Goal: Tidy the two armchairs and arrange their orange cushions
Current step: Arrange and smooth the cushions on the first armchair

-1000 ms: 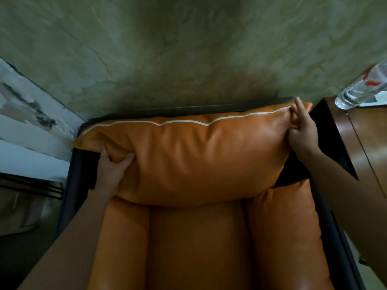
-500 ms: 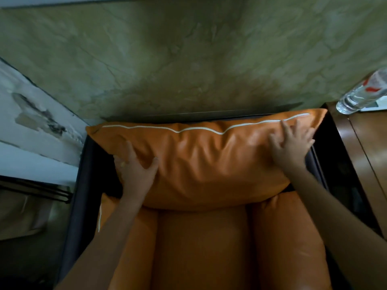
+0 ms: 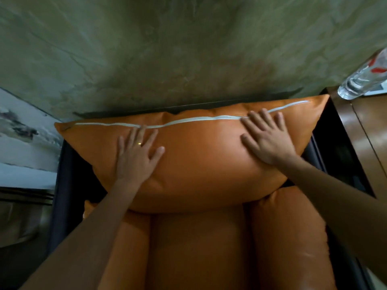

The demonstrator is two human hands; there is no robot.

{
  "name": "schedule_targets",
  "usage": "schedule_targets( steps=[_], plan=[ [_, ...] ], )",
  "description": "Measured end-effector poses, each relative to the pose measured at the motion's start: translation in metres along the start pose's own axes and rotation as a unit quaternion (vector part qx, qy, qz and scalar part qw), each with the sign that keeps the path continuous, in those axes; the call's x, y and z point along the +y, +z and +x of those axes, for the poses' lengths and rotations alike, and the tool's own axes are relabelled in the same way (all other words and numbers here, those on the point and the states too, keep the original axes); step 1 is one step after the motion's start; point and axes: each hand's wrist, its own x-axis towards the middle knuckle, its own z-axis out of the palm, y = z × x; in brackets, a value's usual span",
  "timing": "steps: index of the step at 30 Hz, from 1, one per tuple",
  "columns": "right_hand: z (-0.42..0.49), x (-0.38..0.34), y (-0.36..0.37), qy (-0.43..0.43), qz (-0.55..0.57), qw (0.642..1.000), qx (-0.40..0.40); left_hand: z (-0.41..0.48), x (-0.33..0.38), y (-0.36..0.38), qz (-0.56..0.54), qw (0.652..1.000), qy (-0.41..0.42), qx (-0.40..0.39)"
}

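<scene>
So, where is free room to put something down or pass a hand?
The seat cushion, between the two side cushions, is bare. The wooden table is bare on this side of the bottle. Crowded: the back cushion, under the left hand and right hand.

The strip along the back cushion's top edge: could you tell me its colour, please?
White strip on the orange back cushion, clearest in the head view.

The left hand (image 3: 136, 158) and right hand (image 3: 266, 141) rest flat on the back cushion (image 3: 199, 174), one on each half, with the fingertips at the zipper (image 3: 188, 120) along its top edge. The wall (image 3: 167, 49) stands beyond the hands, behind the cushion. The seat cushion (image 3: 199, 248) lies below the wrists, between two side cushions. The bench (image 3: 372, 126), right of the right hand, carries a bottle (image 3: 364, 78).
</scene>
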Motion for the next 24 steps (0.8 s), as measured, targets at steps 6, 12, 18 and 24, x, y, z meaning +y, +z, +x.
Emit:
schedule_targets(
  steps=[6, 12, 18, 24],
  plan=[
    [0.009, 0.028, -0.024, 0.09, -0.004, 0.995, -0.045, 0.016, -0.05, -0.024, 0.017, 0.994, -0.087, -0.07],
    [0.024, -0.07, -0.003, -0.013, 0.065, 0.995, -0.076, 0.043, 0.062, -0.018, -0.034, 0.993, 0.054, -0.098],
    [0.033, -0.012, -0.003, -0.001, 0.015, 0.998, -0.056, 0.061, 0.032, -0.009, -0.033, 0.994, 0.047, -0.088],
    [0.022, 0.053, -0.01, 0.108, 0.011, 0.994, -0.017, 0.038, -0.075, -0.024, -0.01, 0.993, -0.058, -0.098]
  ],
)
